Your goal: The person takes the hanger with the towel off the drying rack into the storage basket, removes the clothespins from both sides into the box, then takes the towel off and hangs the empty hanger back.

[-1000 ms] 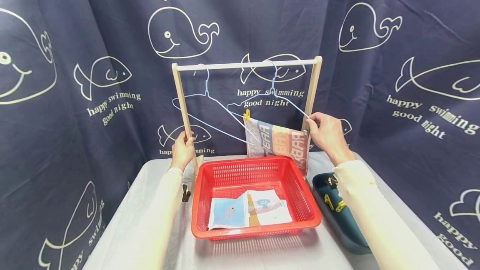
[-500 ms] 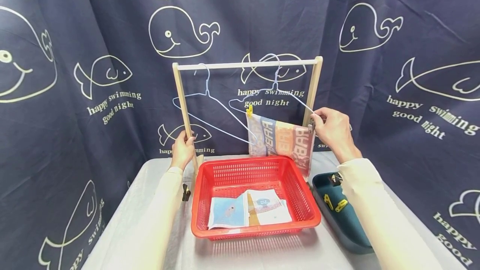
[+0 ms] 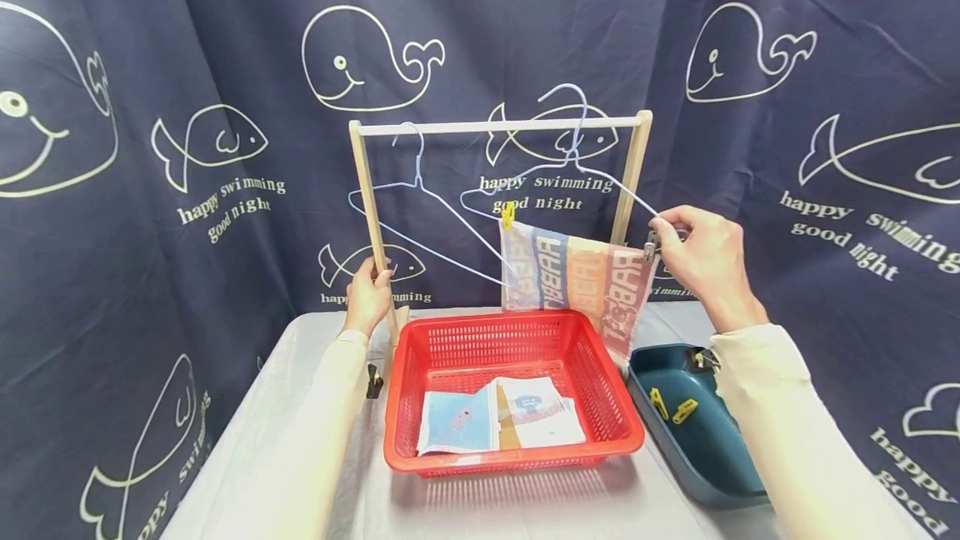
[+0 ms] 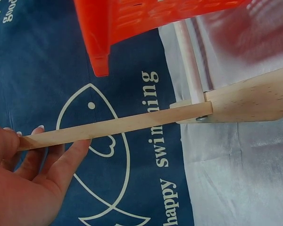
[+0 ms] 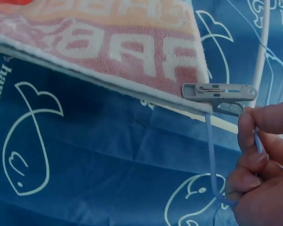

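Note:
My left hand grips the left post of a small wooden drying rack. With its fingers curled round the right corner of a light-blue clothes hanger, my right hand is out beyond the rack's right post. The hanger's hook and its tip show above the white top bar. From the hanger hangs a striped, lettered towel, clipped by a yellow clothespin at its left and a grey clothespin beside my right fingers. A second blue hanger hangs bare at the bar's left.
A red plastic basket with folded cloths stands in front of the rack. To its right a dark teal tray holds yellow clothespins and a dark clip. A black clip lies by my left sleeve.
My right hand has moved right and up with the hanger and towel. The hook has risen from the bar to above it. My left hand stays on the post.

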Demonstrator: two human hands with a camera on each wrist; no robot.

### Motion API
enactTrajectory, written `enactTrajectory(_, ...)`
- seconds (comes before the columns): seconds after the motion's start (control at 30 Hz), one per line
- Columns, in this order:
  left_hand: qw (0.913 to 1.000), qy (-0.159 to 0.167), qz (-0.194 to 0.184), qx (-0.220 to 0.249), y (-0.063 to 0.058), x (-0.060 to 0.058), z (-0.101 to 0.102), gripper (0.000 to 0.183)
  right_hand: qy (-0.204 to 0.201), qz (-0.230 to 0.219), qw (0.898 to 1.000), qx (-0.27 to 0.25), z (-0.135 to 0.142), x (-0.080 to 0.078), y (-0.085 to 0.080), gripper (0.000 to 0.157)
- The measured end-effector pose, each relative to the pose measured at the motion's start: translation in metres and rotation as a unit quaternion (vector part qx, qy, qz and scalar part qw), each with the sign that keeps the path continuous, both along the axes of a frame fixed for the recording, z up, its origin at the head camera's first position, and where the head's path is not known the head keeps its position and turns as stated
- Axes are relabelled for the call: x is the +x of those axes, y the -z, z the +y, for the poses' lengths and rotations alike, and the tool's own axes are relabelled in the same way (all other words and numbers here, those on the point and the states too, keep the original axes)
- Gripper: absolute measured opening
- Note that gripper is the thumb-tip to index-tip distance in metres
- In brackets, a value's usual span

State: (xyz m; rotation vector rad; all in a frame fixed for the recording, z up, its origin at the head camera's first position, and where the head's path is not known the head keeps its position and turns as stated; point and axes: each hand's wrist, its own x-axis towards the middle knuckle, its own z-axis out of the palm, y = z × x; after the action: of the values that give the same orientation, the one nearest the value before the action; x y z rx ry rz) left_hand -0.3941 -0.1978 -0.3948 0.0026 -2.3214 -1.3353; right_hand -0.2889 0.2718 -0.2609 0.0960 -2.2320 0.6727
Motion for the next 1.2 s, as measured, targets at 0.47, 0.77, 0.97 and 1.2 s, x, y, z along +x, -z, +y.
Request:
enactTrajectory(0.47, 1.0000, 0.002, 0.007, -0.005, -0.007, 0.006, 0.004, 0.028, 0.005, -0.019, 1.000, 0.006, 0.013, 0.024, 0.013, 0.023)
enactTrajectory(0.77, 1.0000, 0.001, 0.000, -0.005, -0.004, 0.005, 0.002, 0.027, -0.008, -0.025, 1.000, 0.014, 0.019, 0.030, 0.035, 0.017)
enactTrajectory(0.97, 0.9999, -0.002, -0.010, -0.003, -0.004, 0.003, 0.001, 0.027, -0.013, -0.043, 0.999, 0.019, 0.020, 0.036, 0.048, 0.014)
enactTrajectory(1.2, 1.0000, -0.001, -0.009, -0.003, -0.004, 0.003, 0.002, 0.028, -0.018, -0.060, 0.998, 0.023, 0.022, 0.042, 0.063, 0.013)
